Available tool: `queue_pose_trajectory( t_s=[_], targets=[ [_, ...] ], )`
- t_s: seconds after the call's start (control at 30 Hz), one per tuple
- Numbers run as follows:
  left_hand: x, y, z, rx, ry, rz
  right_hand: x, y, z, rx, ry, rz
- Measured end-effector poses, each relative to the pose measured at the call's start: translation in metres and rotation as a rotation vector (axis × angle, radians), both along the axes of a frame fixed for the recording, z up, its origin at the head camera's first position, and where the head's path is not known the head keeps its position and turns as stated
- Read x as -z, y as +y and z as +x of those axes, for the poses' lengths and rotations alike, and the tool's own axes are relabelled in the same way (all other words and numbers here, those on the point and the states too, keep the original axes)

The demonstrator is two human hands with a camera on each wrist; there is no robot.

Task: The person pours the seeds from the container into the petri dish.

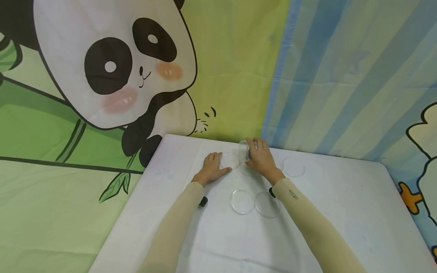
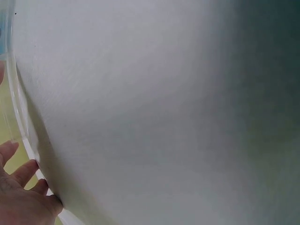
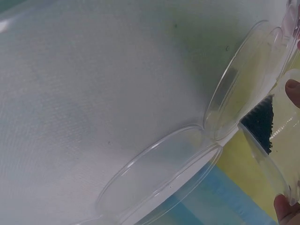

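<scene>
My right hand (image 1: 262, 157) grips a clear container (image 1: 242, 151) above the dishes near the table's back edge. Its fingers and thumb show at opposite sides of the container (image 3: 287, 138) in the right wrist view. The container is tilted, and dark granules (image 3: 261, 123) lie gathered to one side inside it. A round clear dish (image 1: 248, 170) lies beneath that hand, partly hidden. To its left, my left hand (image 1: 211, 167) rests at the side of another clear dish (image 1: 230, 161), fingers and thumb spread along the rim. The left wrist view catches its fingertips (image 2: 29, 165) against the white surface.
Further clear dishes lie on the white table (image 1: 341, 212): one dish (image 1: 294, 167) right of the right hand, and two nearer me, a left one (image 1: 242, 201) and a right one (image 1: 268, 204). A printed panda curtain (image 1: 225, 76) hangs behind the table's back edge.
</scene>
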State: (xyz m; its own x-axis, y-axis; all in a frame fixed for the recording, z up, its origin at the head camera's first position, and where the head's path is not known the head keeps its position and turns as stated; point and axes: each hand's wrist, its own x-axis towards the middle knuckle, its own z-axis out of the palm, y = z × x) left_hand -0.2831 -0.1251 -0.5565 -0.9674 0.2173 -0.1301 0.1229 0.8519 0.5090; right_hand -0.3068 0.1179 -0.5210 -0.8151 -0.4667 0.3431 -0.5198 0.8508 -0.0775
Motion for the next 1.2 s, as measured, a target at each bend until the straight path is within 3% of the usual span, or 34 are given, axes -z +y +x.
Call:
queue_pose_trajectory(
  t_s=[0.4, 1.2],
  targets=[
    [0.005, -0.001, -0.001, 0.01, 0.014, -0.007, 0.001, -0.005, 0.001, -0.049, 0.116, 0.052],
    [0.01, -0.002, -0.004, 0.004, 0.006, -0.007, 0.0, -0.012, 0.002, -0.089, 0.151, 0.052]
  ],
)
